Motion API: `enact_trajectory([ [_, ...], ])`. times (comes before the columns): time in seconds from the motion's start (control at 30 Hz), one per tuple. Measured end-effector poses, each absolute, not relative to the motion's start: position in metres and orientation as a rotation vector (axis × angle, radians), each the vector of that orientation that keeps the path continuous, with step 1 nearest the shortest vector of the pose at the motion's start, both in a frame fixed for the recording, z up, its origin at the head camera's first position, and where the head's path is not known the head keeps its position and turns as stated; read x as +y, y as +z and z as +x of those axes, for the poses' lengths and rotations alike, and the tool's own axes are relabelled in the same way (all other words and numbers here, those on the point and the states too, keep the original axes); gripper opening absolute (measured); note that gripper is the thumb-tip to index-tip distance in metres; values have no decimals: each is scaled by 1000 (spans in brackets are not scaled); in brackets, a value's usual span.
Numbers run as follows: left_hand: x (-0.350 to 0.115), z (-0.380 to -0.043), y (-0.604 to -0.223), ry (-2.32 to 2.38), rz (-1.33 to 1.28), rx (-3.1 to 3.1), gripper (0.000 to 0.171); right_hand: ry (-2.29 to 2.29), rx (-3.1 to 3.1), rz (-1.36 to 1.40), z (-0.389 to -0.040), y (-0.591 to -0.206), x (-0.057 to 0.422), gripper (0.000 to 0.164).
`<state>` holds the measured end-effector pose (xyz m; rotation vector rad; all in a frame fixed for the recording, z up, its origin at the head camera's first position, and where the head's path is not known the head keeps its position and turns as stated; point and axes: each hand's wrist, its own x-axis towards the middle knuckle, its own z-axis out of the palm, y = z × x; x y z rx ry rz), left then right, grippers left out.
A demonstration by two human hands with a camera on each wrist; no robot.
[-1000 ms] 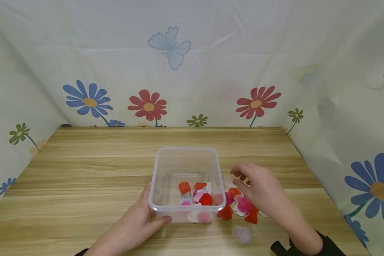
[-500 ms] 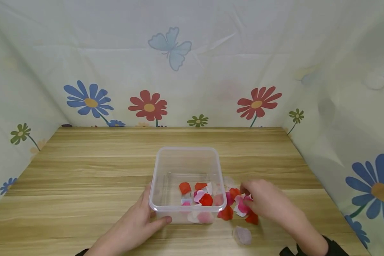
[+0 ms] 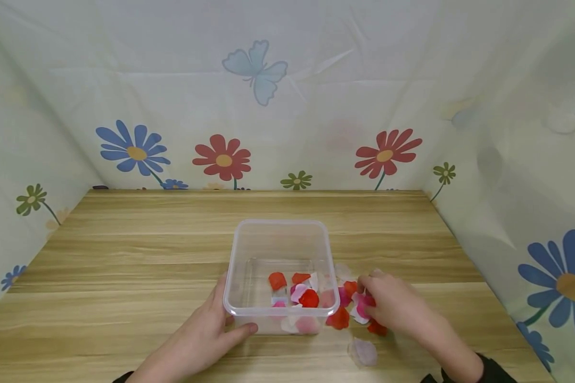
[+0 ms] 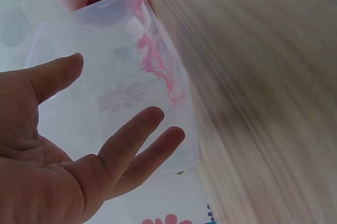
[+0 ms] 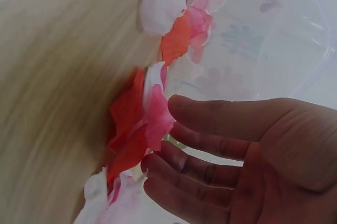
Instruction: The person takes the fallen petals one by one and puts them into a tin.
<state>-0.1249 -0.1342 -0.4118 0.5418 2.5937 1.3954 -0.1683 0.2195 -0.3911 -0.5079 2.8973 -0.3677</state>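
A clear square plastic box (image 3: 241,250) stands on the wooden table with several red, pink and white petals (image 3: 309,298) inside. My left hand (image 3: 203,324) rests against its left side and front corner. In the left wrist view, that hand's fingers (image 4: 131,139) are spread beside the box wall (image 4: 79,45). Right of the box lies a loose pile of petals (image 3: 337,319). My right hand (image 3: 395,303) is at this pile. Its thumb and fingertips touch a pink petal (image 5: 158,118) in the right wrist view, with red petals (image 5: 126,110) just beyond.
A single pale petal (image 3: 364,352) lies apart near the table's front edge. Behind the wooden table (image 3: 139,250) hangs a white flower-printed cloth (image 3: 306,106), which also runs along both sides.
My right hand has come down from above the box's right side onto the petal pile, shifting slightly since. The left hand and the box have stayed in place.
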Motion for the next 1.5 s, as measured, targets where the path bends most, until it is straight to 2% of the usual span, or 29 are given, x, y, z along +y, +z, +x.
enact_trajectory([
  [0.47,-134,-125,-413,1434,558,2566,100,-348,2896,-527,-170,-396,219,26],
  [0.8,-134,-125,-413,1429,541,2567,103,-422,2862,-409,-171,-388,218,25],
  [1.13,-135,-125,-414,1421,549,2576,101,-444,2920,-459,-168,-382,221,20],
  [1.5,-135,-125,-413,1418,560,2583,100,-575,2959,-535,-170,-375,223,21],
])
